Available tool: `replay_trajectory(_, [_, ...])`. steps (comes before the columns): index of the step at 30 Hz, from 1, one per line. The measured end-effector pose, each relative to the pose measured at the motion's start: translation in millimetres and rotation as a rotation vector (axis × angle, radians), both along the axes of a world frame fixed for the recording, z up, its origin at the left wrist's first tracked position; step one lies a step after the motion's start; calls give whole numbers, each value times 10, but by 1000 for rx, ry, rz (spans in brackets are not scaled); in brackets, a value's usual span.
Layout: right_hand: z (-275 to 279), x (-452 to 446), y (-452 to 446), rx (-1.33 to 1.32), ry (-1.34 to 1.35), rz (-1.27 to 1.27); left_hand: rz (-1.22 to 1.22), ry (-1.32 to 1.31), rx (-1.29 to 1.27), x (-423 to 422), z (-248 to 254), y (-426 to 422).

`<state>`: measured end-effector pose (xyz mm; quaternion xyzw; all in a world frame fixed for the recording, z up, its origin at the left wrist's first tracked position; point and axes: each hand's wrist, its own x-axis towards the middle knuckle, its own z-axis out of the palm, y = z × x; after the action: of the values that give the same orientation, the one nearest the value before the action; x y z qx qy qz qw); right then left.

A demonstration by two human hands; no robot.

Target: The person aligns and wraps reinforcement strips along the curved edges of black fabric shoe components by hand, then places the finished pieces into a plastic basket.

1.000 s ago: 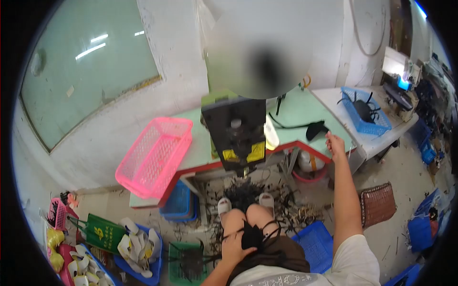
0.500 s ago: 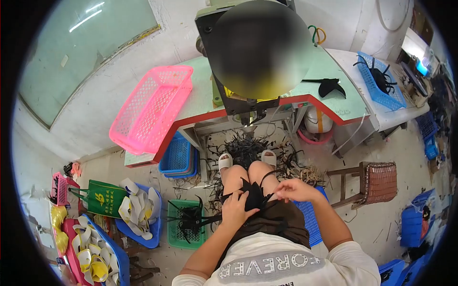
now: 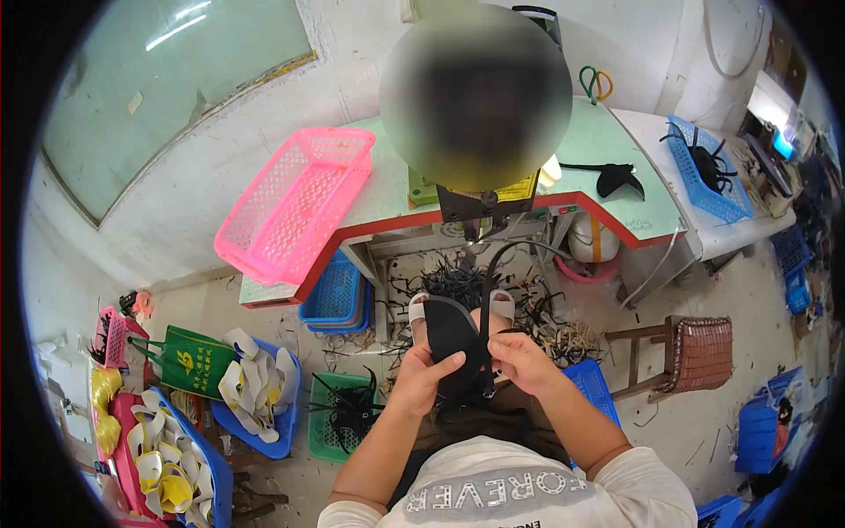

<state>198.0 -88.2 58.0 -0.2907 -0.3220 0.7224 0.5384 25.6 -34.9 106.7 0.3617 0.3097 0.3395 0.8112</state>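
- Fingers (image 3: 419,355) of the left hand (image 3: 421,380) are closed on the lower left edge of a black fabric piece (image 3: 453,327), with the thumb lying flat across its face.
- Thumb and index finger of the right hand (image 3: 525,364) are pinched together on a long black strap (image 3: 487,304), beside the piece's right edge; the other fingers are curled in.
- Black fabric piece: it is held above the person's lap, its broad part tilted up and away. The strap runs alongside it, then arches forward and to the right; whether the two are joined is hard to tell.
- Green-topped table (image 3: 647,218): it stands ahead with a red front edge, bearing a machine (image 3: 487,209) whose upper part is hidden by a round blur.
- Pink basket (image 3: 249,211): it sits on the table's left end.
- Another black piece (image 3: 618,181) lies on the table's right side, with scissors (image 3: 602,84) farther back.
- Light blue basket (image 3: 732,209): it holds black strapped items on the white table (image 3: 641,123) to the right.
- Green basket (image 3: 327,450): it stands on the floor to the left, with black strapped pieces inside.
- Dark scraps (image 3: 451,273) litter the floor under the table, around the sandalled feet.
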Motion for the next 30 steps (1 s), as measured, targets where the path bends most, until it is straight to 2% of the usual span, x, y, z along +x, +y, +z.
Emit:
replay_trajectory(2, [142,1,21,-104,196,-35,-16,-64,-40,109,-51,7])
replay_trajectory(3, [154,1,12,-101,190,-45,-19,-67,-10,172,-118,9])
replay_trajectory(5, [160,13,-32,-168,96,-239,-29,-83,23,303,-170,-4])
replay_trajectory(7, [108,73,-63,-148,62,-319,-19,33,45,421,-96,-57])
replay_trajectory(9, [71,168,-115,19,-531,-424,-17,72,78,516,-301,-15])
replay_trajectory(10, [274,152,-139,86,-682,-511,-8,122,113,561,-420,19])
replay_trajectory(11, [323,197,-161,86,-686,-511,3,174,148,596,-505,29])
replay_trajectory(12, [345,263,-195,281,-920,-510,33,115,131,650,-227,-60])
replay_trajectory(13, [389,308,-222,479,-1149,-499,33,115,128,666,-220,-40])
replay_trajectory(15, [532,370,-236,512,-1202,-479,17,23,-13,670,-235,-13])
replay_trajectory(19, [633,489,-239,529,-1104,-440,28,-26,-116,584,-152,21])
replay_trajectory(22, [544,570,-229,241,-502,-386,-6,-124,-26,531,-66,39])
replay_trajectory(23, [514,550,-217,251,-502,-382,-1,-127,-18,532,7,29])
replay_trajectory(25, [403,506,-170,226,-58,-391,73,-145,-35,577,253,2])
replay_trajectory(30, [268,440,-58,164,106,-533,97,-101,114,705,427,94])
